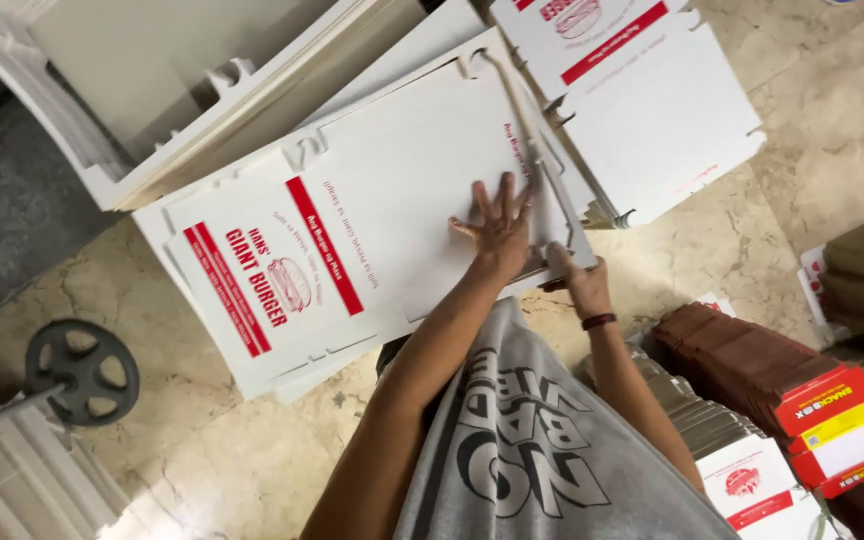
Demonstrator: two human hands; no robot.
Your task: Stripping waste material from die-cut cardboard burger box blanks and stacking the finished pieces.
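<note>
A person in a grey printed shirt bends over a stack of flat, unfolded white carton blanks [372,230] printed in red with a burger drawing, lying on a beige marble floor [252,450]. The left hand [497,225] is spread wide, palm down, fingers fanned toward twelve o'clock, pressing on the top sheet near the stack's right edge. The right hand [577,280], at about four o'clock from the left and just beside it, is closed on the right-hand edge of the stack, thumb on top and fingers tucked under the sheets; a dark band [599,321] circles that wrist. The top sheet sits at the centre of the view, tilted, its red stripes running toward seven o'clock. At twelve to one o'clock lies a second batch of the same white printed blanks [652,100], touching the first stack's upper edge. At ten to eleven o'clock a thick pile of plain cream board sheets [182,90] leans across the corner. At eight o'clock a dark metal handwheel [82,372] sits by a ribbed white surface [22,480]. At four o'clock, beside the right arm, bundles of brown folded cartons [732,355] with red and yellow printed faces lie in rows, with smaller white printed cartons [752,485] at five o'clock.
</note>
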